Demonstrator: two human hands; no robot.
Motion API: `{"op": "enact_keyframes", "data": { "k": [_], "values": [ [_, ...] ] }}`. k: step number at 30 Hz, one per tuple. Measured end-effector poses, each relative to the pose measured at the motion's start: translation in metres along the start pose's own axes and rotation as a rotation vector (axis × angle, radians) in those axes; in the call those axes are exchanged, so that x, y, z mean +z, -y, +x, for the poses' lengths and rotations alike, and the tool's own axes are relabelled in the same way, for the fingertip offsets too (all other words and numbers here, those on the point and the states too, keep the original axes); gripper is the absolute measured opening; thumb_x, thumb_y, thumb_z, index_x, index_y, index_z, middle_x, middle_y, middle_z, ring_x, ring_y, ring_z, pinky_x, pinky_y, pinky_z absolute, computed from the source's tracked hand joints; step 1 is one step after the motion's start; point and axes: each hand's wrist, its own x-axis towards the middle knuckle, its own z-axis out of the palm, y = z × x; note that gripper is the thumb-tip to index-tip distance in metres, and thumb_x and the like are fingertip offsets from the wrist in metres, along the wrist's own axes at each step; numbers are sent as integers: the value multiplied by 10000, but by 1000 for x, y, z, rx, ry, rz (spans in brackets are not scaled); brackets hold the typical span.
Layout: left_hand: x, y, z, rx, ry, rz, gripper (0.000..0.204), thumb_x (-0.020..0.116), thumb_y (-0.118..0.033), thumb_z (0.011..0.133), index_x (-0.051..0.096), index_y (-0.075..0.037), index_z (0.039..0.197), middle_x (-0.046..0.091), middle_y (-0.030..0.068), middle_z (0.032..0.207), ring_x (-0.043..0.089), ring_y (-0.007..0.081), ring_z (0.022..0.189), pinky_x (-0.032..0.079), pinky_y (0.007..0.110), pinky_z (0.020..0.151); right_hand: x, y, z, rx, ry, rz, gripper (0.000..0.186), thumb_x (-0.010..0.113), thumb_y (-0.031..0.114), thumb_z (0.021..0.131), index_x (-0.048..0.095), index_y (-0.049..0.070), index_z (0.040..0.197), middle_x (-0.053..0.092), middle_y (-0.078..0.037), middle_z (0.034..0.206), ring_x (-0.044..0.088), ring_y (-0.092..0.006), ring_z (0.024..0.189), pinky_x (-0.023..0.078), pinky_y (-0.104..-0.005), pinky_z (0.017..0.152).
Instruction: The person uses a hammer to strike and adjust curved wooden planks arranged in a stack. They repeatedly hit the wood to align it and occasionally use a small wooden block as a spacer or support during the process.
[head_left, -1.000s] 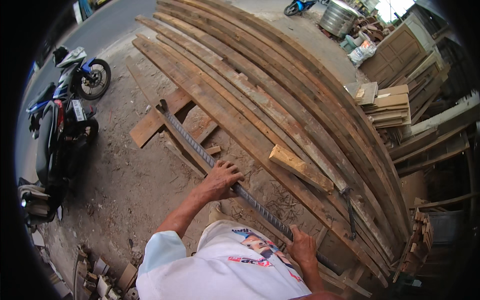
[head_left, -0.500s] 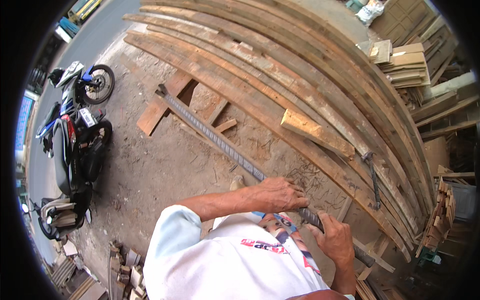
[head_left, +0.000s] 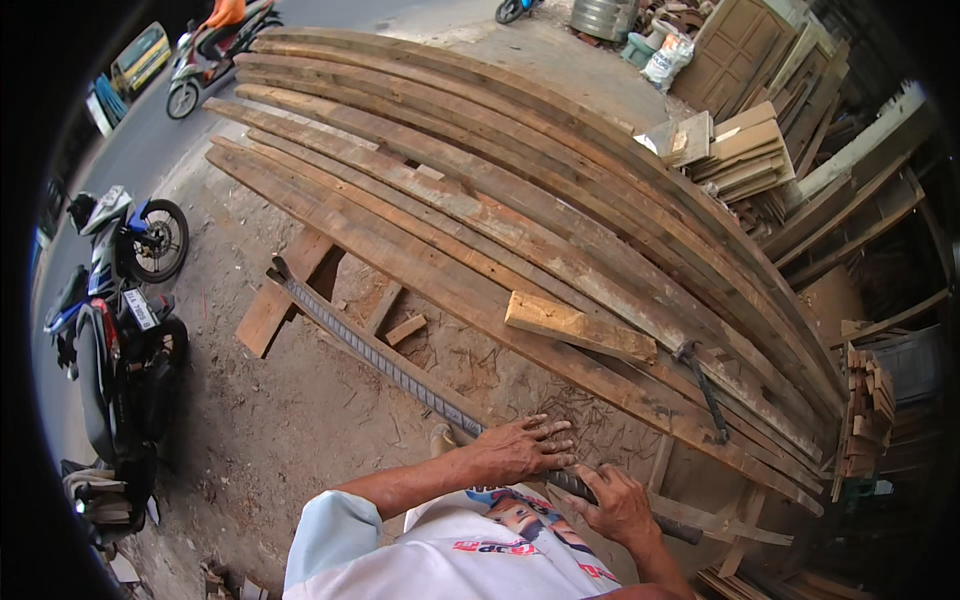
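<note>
A long ribbed steel pry bar (head_left: pixel 400 379) slants from the far left toward my body, its forked end beside a short brown board (head_left: pixel 265 318) on the ground. Over the bar lies my left hand (head_left: pixel 520 447), fingers stretched out and apart. Just to its right, my right hand (head_left: pixel 608 500) is closed around the bar near its near end. Beyond the bar, long timber beams (head_left: pixel 400 225) lie side by side. A short wood block (head_left: pixel 580 325) rests across them, with a hammer (head_left: pixel 712 405) to its right.
A parked motorbike (head_left: pixel 98 375) stands at the left. On the road beyond, a person rides another motorbike (head_left: pixel 200 68) near a yellow vehicle (head_left: pixel 142 58). Stacked boards (head_left: pixel 750 150) and a white sack (head_left: pixel 668 60) are at the far right. Nails litter the ground by the beams.
The view has shifted, bringing more of the road in. My left hand's fingers have straightened over the bar; my right hand keeps its hold. A rider has come into view.
</note>
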Motion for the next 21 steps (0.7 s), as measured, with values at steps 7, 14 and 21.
{"op": "enact_keyframes", "data": {
  "k": [7,14,21],
  "values": [
    [34,5,20,-52,55,80,589,576,-334,982,456,-188,1540,330,100,1671,255,314,1563,227,511,1273,83,-50,11,-115,-229,-119,566,773,323,872,565,90,1345,681,-188,1263,677,-387,1134,539,-481,966],
    [29,5,20,-98,99,-228,649,656,-415,934,507,-123,1494,506,105,1556,407,287,1490,317,435,1240,47,-37,9,153,164,126,520,769,261,851,574,74,1295,663,-196,1300,655,-378,1184,526,-474,991],
    [52,25,20,-69,49,150,667,640,-396,941,461,-136,1528,441,91,1609,340,272,1532,228,554,1262,135,-75,28,-56,-167,51,729,800,323,853,487,74,1462,503,-187,1526,477,-353,1424,383,-498,1164]
  ]
}}
